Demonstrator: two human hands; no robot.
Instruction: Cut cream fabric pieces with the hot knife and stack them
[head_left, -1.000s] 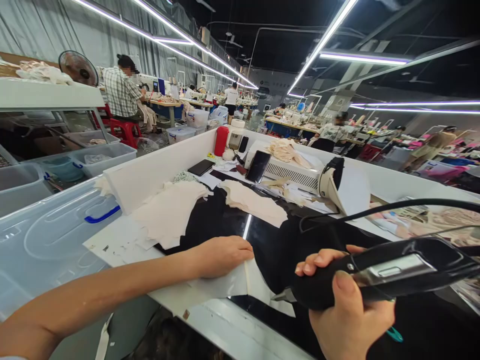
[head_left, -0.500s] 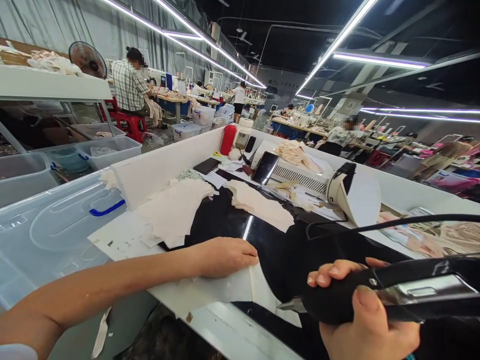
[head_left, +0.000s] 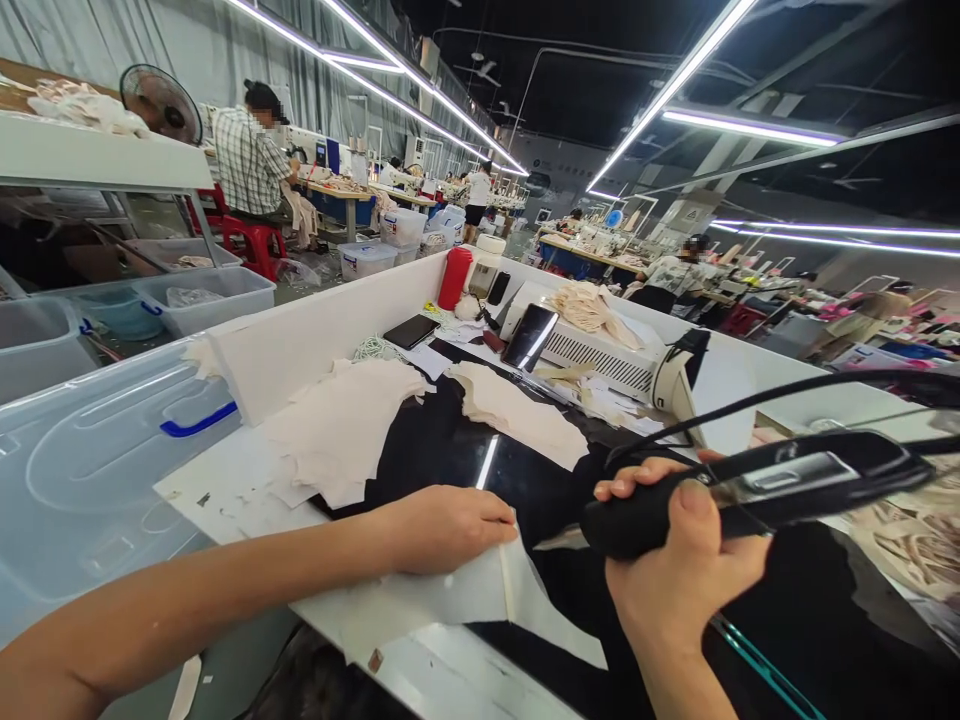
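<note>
My left hand (head_left: pixel 454 528), closed, lies at the near edge of the table. Its thumb and fingers pinch a pale fabric piece (head_left: pixel 480 590), which drapes to the right over a black surface (head_left: pixel 450 450). A narrow seam or strip runs down that piece. My right hand (head_left: pixel 682 560) is wrapped round a corded black hand tool (head_left: pixel 630 520) with a silver plate and a pointed metal tip. The tip hovers to the right of my left hand, apart from the fabric. Beyond my hands lie two more cream fabric pieces (head_left: pixel 521 412).
Two phones (head_left: pixel 411 331), a red bottle (head_left: pixel 454 280) and a white slotted machine (head_left: pixel 592 350) stand at the back. A black cord (head_left: pixel 787 395) arcs over the right side. Beige fabric (head_left: pixel 915 535) and a teal tool (head_left: pixel 765 665) lie right. Clear plastic bins (head_left: pixel 97 480) stand left.
My right hand has lifted the black tool up and to the left, so its tip has come away from the fabric's edge. My left hand keeps its pinch.
</note>
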